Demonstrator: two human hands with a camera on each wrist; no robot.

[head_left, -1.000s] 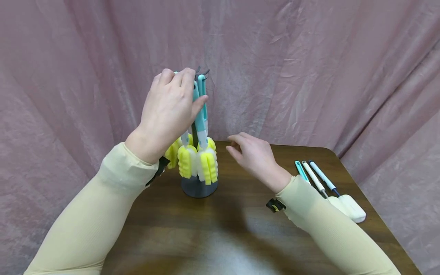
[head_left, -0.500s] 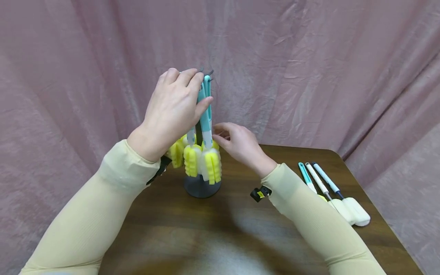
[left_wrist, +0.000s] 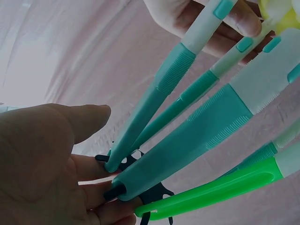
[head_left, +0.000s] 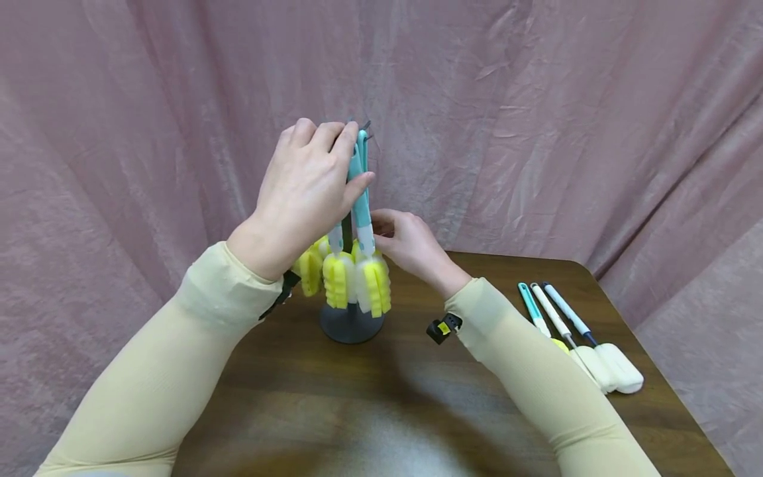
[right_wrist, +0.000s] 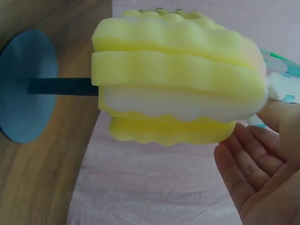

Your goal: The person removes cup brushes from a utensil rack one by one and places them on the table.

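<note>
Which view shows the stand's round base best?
The head view: the whole round base stands on the table beneath the hanging sponge brushes. The right wrist view shows the base partly cut off at the edge. The left wrist view shows only handles and hooks.

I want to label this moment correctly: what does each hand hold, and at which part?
The left hand holds a sponge brush near the top of its teal handle, by the stand's hooks. The right hand touches its lower handle; a full grip cannot be told.
</note>
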